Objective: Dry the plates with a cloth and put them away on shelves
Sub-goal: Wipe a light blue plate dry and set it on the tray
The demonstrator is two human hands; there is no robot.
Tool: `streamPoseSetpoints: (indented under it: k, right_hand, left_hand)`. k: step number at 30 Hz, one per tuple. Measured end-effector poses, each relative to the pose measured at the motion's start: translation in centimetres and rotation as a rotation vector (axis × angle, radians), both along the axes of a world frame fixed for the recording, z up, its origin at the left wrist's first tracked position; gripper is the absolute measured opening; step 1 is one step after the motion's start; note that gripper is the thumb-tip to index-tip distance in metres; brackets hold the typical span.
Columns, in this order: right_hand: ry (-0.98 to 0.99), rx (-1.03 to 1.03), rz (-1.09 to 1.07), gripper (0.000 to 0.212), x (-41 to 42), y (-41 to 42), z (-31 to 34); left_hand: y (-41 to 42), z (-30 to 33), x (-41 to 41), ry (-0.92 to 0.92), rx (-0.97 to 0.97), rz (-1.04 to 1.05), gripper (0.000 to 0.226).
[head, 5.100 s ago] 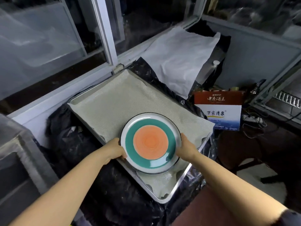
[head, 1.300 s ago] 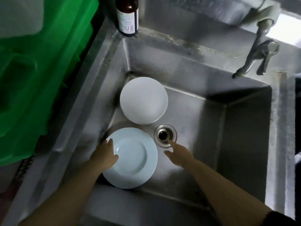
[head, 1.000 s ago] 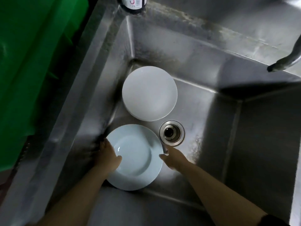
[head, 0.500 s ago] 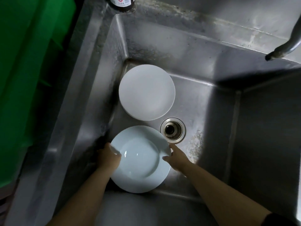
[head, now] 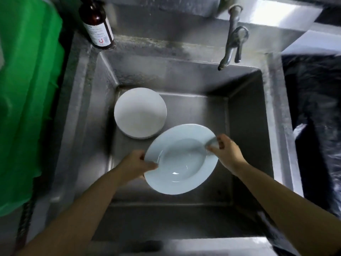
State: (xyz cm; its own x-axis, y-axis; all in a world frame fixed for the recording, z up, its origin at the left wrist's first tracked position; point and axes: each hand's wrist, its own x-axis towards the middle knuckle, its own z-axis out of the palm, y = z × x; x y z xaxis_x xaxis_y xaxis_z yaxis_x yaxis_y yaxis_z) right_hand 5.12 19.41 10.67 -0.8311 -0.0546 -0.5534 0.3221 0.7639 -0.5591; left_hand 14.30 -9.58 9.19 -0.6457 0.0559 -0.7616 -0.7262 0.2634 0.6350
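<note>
Person stands at a steel sink [head: 245,115], both bare arms reaching into the basin.

Plate [head: 181,159]: pale, wide-rimmed with a shallow well, held clear of the basin floor above the near half of the sink and tilted, far rim higher. A bright glint in the well; wetness cannot be confirmed from it.

Left hand [head: 135,165]: grip clamped on the plate's left rim, thumb on top, fingers underneath. Right hand [head: 226,151]: grip closed on the right rim, fingertips curled over the edge. Opposite-rim hold looks chosen to keep a slippery plate level and under control; the tilt would let water run off into the basin. Judgement only.

Second plate [head: 140,112]: white, lying flat near the sink's far left corner. Its near edge is just beside the held plate, possibly overlapped in view; contact cannot be told.

Tap [head: 232,45] at the far edge, no water seen running. Brown bottle [head: 97,24] upright on the far left corner of the rim. Green plastic [head: 27,93] left of the sink, black sheet [head: 317,115] to the right.

No cloth in view. Step in hand: lifting the plate out, drying yet to come.
</note>
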Motion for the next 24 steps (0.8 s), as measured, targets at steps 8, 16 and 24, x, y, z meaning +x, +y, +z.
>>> streamPoseSetpoints:
  k: [8,16,24]
  right_hand:
    - [0.23,-0.136,0.021,0.03,-1.5,3.5,7.1]
    - [0.33,-0.274,-0.007,0.034,-2.6,5.6,10.2]
    - [0.379,-0.35,0.043,0.035,-3.5,6.2,11.4]
  left_hand:
    - [4.2,8.3,-2.3,0.121,-0.014,-0.394,0.064]
    - [7.9,15.2,-2.4,0.327,-0.1,-0.523,0.069]
    - [9.5,19.5,-1.7,0.412,-0.153,-0.52,0.083]
